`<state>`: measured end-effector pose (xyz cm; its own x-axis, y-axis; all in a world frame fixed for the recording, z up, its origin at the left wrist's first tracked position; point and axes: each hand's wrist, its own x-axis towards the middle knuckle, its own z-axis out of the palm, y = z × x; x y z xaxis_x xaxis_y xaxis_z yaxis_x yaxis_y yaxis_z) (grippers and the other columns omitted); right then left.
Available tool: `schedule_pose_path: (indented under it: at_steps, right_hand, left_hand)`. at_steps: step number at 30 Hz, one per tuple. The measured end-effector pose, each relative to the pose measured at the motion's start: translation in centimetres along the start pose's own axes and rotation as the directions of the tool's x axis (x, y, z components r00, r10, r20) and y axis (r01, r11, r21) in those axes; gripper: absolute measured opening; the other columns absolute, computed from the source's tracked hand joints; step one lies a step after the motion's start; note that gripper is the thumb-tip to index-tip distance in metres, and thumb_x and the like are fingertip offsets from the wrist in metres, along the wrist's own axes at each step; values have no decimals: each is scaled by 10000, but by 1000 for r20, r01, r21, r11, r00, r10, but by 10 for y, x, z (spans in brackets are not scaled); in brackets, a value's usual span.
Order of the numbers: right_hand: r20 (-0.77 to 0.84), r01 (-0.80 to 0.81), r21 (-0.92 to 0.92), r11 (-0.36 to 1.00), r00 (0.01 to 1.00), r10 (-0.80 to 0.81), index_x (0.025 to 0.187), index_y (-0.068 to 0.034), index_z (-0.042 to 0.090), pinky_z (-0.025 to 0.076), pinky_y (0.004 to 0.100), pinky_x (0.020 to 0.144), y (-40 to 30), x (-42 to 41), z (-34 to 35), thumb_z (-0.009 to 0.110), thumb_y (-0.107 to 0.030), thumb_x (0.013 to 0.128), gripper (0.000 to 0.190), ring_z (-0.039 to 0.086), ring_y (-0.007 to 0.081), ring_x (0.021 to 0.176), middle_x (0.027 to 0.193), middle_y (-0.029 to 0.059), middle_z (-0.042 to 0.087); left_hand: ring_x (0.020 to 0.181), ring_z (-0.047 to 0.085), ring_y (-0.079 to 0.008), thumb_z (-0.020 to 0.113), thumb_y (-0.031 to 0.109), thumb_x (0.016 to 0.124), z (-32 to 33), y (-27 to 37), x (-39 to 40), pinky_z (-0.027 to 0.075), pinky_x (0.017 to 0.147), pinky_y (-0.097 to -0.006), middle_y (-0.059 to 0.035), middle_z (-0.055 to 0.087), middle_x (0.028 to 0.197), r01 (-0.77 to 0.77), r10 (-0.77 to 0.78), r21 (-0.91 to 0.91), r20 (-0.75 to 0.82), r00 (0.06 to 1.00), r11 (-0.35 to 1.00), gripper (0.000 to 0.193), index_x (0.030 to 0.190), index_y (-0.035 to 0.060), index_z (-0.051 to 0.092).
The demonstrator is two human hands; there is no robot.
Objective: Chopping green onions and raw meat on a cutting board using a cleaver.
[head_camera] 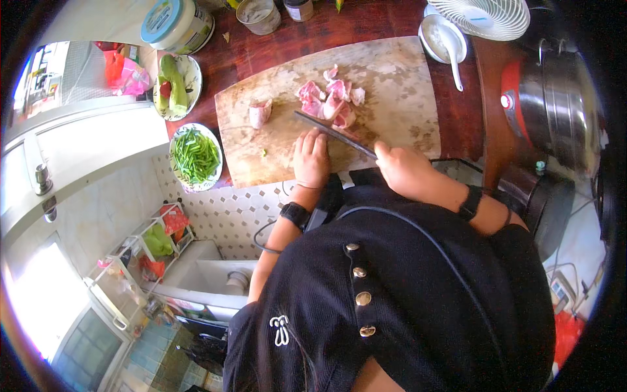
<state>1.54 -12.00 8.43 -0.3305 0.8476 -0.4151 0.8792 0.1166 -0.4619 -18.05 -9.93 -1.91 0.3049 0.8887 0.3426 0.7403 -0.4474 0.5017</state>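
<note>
My right hand (402, 169) is closed round the handle of a kitchen knife (338, 135), whose blade points to the upper left over a wooden cutting board (406, 83). Just below the blade, my left hand (311, 154) rests at the board's near edge; whether something lies under its fingers I cannot tell. Several pieces of raw meat (334, 105) lie in a loose heap beyond the knife. One separate meat piece (260, 113) sits to the left on the board. A tiny green scrap (263, 153) lies nearer the front edge.
Left of the board stand a plate of cut green vegetables (196, 156) and a plate with peeled green vegetables (171, 88). A blue-lidded tub (177, 25) and a tin (258, 15) stand behind. At right are a bowl with a white spoon (442, 39), a white basket (482, 17) and a metal pot (563, 108).
</note>
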Motion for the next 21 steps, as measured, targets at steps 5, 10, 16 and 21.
schedule_pose_path:
  at_steps: [5,10,16,21]
  right_hand:
    - [46,32,101,994,998,-37,842,12,423,426,470,515,-3,16,-9,473,-89,796,123,551,392,575,603,202,549]
    - [-74,84,141,986,994,-75,838,25,435,423,471,517,-9,46,9,469,-86,792,125,550,392,576,605,204,549]
    - [-115,75,154,985,992,-58,886,-3,470,446,489,558,0,44,-3,501,-187,814,199,579,385,622,672,206,586]
    - [-339,103,216,971,941,-24,852,-30,474,434,475,560,14,4,-19,508,-194,821,171,561,387,628,681,194,571]
  left_hand:
    - [872,533,-299,538,-9,674,0,0,3,444,768,-376,-120,571,938,0,1,-16,26,1000,1000,194,862,35,549]
    - [870,540,-294,545,-5,705,2,-2,6,442,775,-374,-114,581,921,38,-39,-7,-36,999,999,148,845,39,556]
    - [843,530,-286,552,1,715,0,1,3,441,752,-368,-98,568,887,52,-51,13,-47,998,999,140,839,62,572]
    - [845,506,-285,610,79,722,-8,6,13,412,743,-382,-103,544,859,145,-150,-61,-71,986,987,77,787,48,584]
